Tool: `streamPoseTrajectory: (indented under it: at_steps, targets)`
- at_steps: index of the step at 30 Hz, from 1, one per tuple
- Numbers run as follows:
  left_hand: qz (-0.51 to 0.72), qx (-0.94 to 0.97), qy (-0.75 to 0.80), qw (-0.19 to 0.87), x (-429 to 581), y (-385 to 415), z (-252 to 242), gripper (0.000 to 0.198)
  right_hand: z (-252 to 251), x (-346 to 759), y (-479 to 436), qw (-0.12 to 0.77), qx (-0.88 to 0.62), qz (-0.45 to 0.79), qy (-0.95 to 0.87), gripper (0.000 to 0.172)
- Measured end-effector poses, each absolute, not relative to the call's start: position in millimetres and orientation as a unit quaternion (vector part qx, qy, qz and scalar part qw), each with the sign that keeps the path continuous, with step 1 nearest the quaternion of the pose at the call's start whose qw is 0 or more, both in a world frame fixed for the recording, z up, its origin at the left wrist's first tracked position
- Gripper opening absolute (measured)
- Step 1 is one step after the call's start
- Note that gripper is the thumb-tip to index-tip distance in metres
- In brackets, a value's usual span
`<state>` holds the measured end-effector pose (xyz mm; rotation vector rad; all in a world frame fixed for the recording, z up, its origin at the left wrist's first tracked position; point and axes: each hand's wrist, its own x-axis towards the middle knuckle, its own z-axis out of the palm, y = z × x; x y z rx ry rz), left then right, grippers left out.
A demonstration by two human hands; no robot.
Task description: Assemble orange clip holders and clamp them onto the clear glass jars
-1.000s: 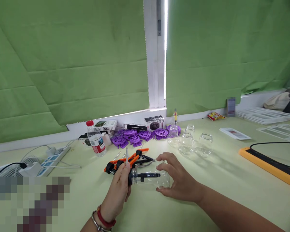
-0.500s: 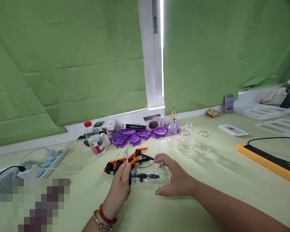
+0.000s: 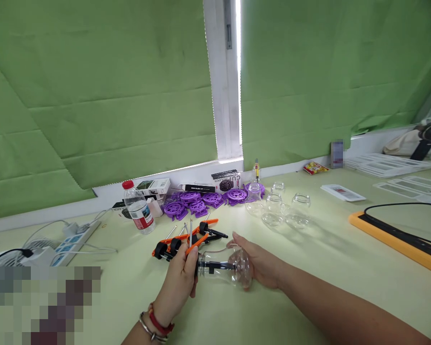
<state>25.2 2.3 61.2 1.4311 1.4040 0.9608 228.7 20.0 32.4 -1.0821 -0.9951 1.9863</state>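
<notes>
My right hand (image 3: 260, 262) is wrapped round the base of a clear glass jar (image 3: 227, 266) lying on its side just above the pale green table (image 3: 237, 306). A black rod runs inside the jar from its neck. My left hand (image 3: 180, 281) grips the black fitting at the jar's mouth, and a thin metal rod (image 3: 190, 232) sticks up between its fingers. Just behind the hands lie orange and black clamps (image 3: 185, 239).
Several purple plastic discs (image 3: 201, 200) and small boxes (image 3: 227, 181) line the back wall. A water bottle (image 3: 138, 207) stands at the left beside a power strip (image 3: 72, 235). Three empty glass jars (image 3: 283, 211) sit to the right. An orange-edged tray (image 3: 398, 239) lies far right.
My right hand has slid from the jar's side round to its base, and the jar has tilted slightly. The view has shifted a little to the right.
</notes>
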Motion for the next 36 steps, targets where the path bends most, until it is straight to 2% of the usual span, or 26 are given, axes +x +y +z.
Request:
streamPoseTrajectory:
  at_steps: [4, 8, 13, 17, 19, 22, 24, 28, 33, 34, 36]
  targets:
    - [0.413, 0.545, 0.574, 0.450, 26, 3, 63, 0.035, 37, 232, 14, 0.400, -0.347, 0.725, -0.441, 0.061]
    - [0.425, 0.527, 0.575, 0.461, 25, 3, 68, 0.036, 41, 237, 11, 0.402, -0.283, 0.686, -0.537, 0.085]
    - [0.429, 0.528, 0.572, 0.458, 21, 5, 63, 0.039, 34, 237, 16, 0.378, -0.286, 0.697, -0.539, 0.075]
    - [0.428, 0.535, 0.571, 0.452, 21, 7, 59, 0.042, 24, 234, 24, 0.332, -0.313, 0.720, -0.522, 0.059]
    - [0.433, 0.536, 0.573, 0.443, 23, 6, 60, 0.041, 19, 233, 28, 0.296, -0.346, 0.731, -0.508, 0.064]
    - [0.430, 0.538, 0.581, 0.435, 26, 4, 62, 0.038, 17, 231, 31, 0.258, -0.375, 0.744, -0.489, 0.080]
    - [0.423, 0.536, 0.584, 0.440, 27, 4, 61, 0.038, 18, 231, 30, 0.283, -0.386, 0.729, -0.489, 0.085]
    - [0.424, 0.527, 0.580, 0.453, 29, 6, 57, 0.039, 26, 234, 23, 0.372, -0.378, 0.673, -0.515, 0.082]
    - [0.446, 0.512, 0.576, 0.454, 27, 7, 59, 0.037, 32, 244, 22, 0.359, -0.288, 0.706, -0.538, 0.102]
    - [0.447, 0.513, 0.576, 0.453, 26, 7, 60, 0.038, 32, 245, 24, 0.354, -0.285, 0.709, -0.539, 0.100]
    - [0.440, 0.521, 0.576, 0.450, 24, 7, 60, 0.039, 30, 247, 27, 0.340, -0.295, 0.709, -0.543, 0.087]
